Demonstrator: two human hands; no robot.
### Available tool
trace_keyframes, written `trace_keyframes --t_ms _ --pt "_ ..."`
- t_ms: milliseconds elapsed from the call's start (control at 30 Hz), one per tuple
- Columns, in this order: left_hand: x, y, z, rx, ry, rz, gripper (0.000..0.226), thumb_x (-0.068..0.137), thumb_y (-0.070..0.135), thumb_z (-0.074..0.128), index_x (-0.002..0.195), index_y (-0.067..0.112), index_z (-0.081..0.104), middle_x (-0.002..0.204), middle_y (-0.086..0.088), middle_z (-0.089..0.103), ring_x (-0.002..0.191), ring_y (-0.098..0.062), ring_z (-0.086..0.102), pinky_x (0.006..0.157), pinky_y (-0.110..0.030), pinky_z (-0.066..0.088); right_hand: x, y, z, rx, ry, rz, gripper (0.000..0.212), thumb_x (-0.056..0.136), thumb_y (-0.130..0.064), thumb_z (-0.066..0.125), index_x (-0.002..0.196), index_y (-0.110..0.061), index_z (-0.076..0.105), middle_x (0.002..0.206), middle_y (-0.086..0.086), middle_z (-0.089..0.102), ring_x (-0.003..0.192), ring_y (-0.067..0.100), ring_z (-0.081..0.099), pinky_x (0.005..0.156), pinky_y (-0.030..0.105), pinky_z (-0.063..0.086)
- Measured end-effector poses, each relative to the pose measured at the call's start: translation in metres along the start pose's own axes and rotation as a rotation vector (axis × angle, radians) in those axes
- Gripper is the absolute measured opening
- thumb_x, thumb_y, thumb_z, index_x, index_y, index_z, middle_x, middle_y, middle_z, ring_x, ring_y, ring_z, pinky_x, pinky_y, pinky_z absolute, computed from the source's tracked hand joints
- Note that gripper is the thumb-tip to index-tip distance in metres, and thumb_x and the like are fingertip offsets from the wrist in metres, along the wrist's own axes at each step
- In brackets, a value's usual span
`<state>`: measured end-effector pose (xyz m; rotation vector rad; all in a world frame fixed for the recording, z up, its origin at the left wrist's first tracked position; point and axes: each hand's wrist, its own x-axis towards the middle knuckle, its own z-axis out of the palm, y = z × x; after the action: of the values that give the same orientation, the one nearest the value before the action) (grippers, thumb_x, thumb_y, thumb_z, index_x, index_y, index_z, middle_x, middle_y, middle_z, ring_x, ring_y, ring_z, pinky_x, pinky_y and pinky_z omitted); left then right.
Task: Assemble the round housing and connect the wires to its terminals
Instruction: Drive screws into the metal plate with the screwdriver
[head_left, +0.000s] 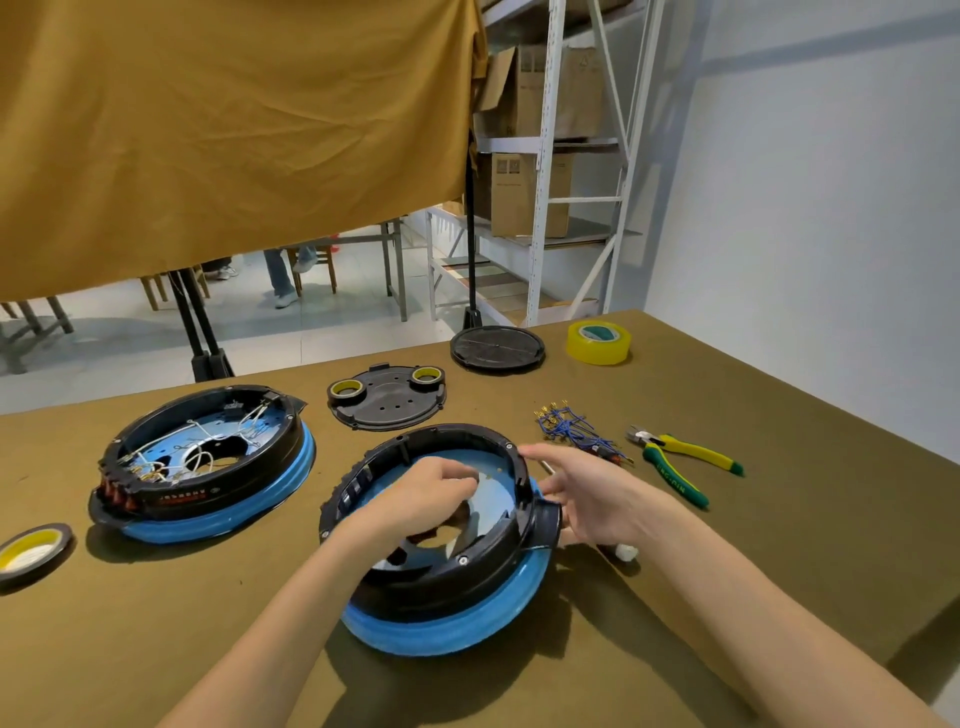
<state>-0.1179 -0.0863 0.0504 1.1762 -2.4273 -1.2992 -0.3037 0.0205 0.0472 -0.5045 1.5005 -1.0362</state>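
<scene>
Round housing (441, 587), black ring on blue base, near front centre of olive surface (779, 519). Left hand (431, 493) reaching down inside ring, fingers curled over blue inner plate; what it holds, if anything, cannot tell. Right hand (587, 493) at ring's right rim, fingers loosely spread, thumb by black side port, gripping nothing visible. Blue wires (571, 428) with gold terminals bundled just right of housing. Second housing (208, 462), white wiring inside, to the left. Pliers (680, 465) right of wires; black cover plate (387, 397), round lid (497, 348), yellow tape roll (599, 342) behind
</scene>
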Motion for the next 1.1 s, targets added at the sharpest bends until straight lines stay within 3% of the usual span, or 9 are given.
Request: trace_keyframes --t_ms 100,200,300,467,633,733,867,967,1100 --pt "-0.006 0.009 -0.004 0.132 0.071 0.049 0.036 0.106 0.039 0.046 0.133 0.022 0.064 0.105 0.005 0.067 0.09 -0.009 0.062 0.076 -0.027 0.049 0.002 0.008 -0.002 0.134 -0.105 -0.004 0.081 0.064 -0.042 0.093 0.125 0.003 0.065 0.096 0.015 0.073 0.084 0.027 0.073 0.076 0.037 0.058" --pt "-0.014 0.026 0.007 0.066 0.217 0.161 0.028 0.104 0.042 0.05 0.121 0.024 0.063 0.109 0.009 0.065 0.102 -0.012 0.061 0.084 -0.027 0.046 0.007 0.016 0.006 0.318 -0.222 -0.057 0.056 0.072 -0.032 0.091 0.109 0.004 0.072 0.09 0.01 0.061 0.076 0.021 0.052 0.076 0.03 0.042" --pt "-0.024 0.038 0.017 0.026 0.313 0.259 0.02 0.102 0.038 0.058 0.099 0.019 0.064 0.095 0.006 0.069 0.092 -0.014 0.066 0.086 -0.037 0.057 0.007 0.017 0.016 0.415 -0.254 -0.143 0.047 0.07 -0.028 0.093 0.103 0.001 0.079 0.096 0.013 0.071 0.085 0.024 0.067 0.084 0.035 0.053" --pt "-0.038 0.042 0.02 -0.142 0.568 0.446 0.032 0.097 0.016 0.067 0.128 0.02 0.066 0.114 0.015 0.071 0.107 0.002 0.065 0.095 -0.024 0.056 -0.004 0.007 0.04 0.435 -0.204 -0.424 0.034 0.088 -0.018 0.077 0.119 -0.006 0.075 0.126 0.02 0.07 0.118 0.031 0.069 0.094 0.041 0.059" --pt "-0.05 0.034 0.001 -0.165 0.748 0.515 0.035 0.099 0.016 0.066 0.131 0.029 0.066 0.106 0.031 0.064 0.104 0.015 0.062 0.086 -0.008 0.052 -0.018 -0.005 0.055 0.436 -0.09 -0.542 0.026 0.099 -0.009 0.061 0.121 0.005 0.061 0.118 0.022 0.072 0.106 0.032 0.072 0.083 0.041 0.059" --pt "-0.059 0.027 -0.016 -0.051 0.823 0.497 0.036 0.097 0.033 0.067 0.132 0.029 0.065 0.108 0.026 0.063 0.106 0.003 0.064 0.08 -0.009 0.052 -0.03 -0.01 0.063 0.348 -0.133 -0.57 0.025 0.102 -0.005 0.055 0.121 0.011 0.058 0.12 0.029 0.068 0.104 0.035 0.072 0.084 0.04 0.06" --pt "-0.073 0.02 -0.036 0.213 0.561 0.467 0.093 0.066 0.072 0.078 0.141 0.036 0.034 0.122 0.023 0.046 0.109 -0.001 0.055 0.086 -0.019 0.055 -0.045 -0.024 0.074 0.119 -0.127 -0.59 0.025 0.102 -0.014 0.059 0.12 0.002 0.065 0.111 0.015 0.076 0.105 0.025 0.074 0.08 0.031 0.061" --pt "-0.071 0.013 -0.043 0.284 0.679 0.441 0.092 0.064 0.048 0.091 0.135 0.031 0.035 0.12 0.016 0.045 0.106 -0.007 0.056 0.081 -0.016 0.054 -0.048 -0.032 0.081 -0.22 -0.028 -0.7 0.023 0.104 -0.024 0.057 0.114 -0.007 0.07 0.105 0.005 0.076 0.096 0.011 0.073 0.075 0.024 0.059" --pt "-0.063 0.016 -0.054 0.07 0.773 0.43 0.071 0.067 0.026 0.089 0.125 0.027 0.048 0.109 0.013 0.055 0.099 -0.005 0.058 0.076 -0.012 0.048 -0.04 -0.038 0.076 -0.637 0.367 -1.093 0.014 0.102 -0.03 0.058 0.105 -0.023 0.069 0.099 -0.006 0.064 0.094 0.005 0.06 0.078 0.019 0.051"
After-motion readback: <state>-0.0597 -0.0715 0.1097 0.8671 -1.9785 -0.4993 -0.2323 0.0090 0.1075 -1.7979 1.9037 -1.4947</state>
